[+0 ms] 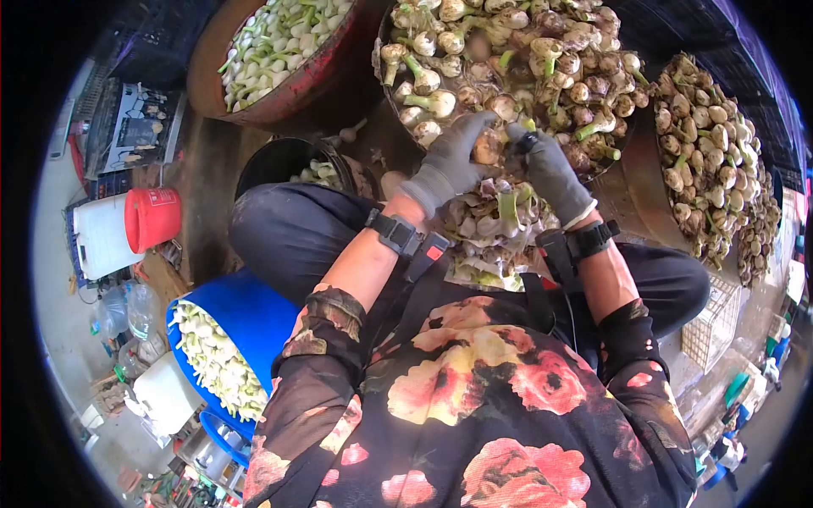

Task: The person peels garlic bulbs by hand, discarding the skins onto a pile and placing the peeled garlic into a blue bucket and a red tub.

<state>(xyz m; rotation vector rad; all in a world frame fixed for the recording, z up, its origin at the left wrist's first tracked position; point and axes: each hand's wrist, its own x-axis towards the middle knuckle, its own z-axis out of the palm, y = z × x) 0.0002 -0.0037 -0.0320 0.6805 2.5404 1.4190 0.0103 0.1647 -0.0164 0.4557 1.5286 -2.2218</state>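
A wide, round basin (380, 72) lies ahead of the seated person, heaped with soiled garlic bulbs (584, 63), some with short green stem ends. To its left stands a red-rimmed tub (313, 72) filled with paler, cleaner bulbs, and to its right a long mound (720, 161) of bulbs with dry stems rises beside the basin. A blue barrel (246, 322), its mouth facing outward near the person's left side, also holds pale bulbs. Between the folded legs, directly below the hands, is a pile of peelings (500, 220), papery and purplish with a few green pieces. Near the left knee sits a black bucket (254, 165) with some pale stems or bulbs inside. Farther left, a white container (102, 237) and a red bucket (152, 220) are side by side; a wire crate (711, 322) stands beyond the right knee. Both hands wear grey gloves, above dark wristbands. The left hand (455, 163) is curled round the side of a brownish garlic bulb (487, 146), which is held over the near edge of the basin. The right hand (549, 168) is close beside that bulb, fingers bent; whether they grip it cannot be told. A small dark object (527, 141) shows at those fingers, too unclear to identify.
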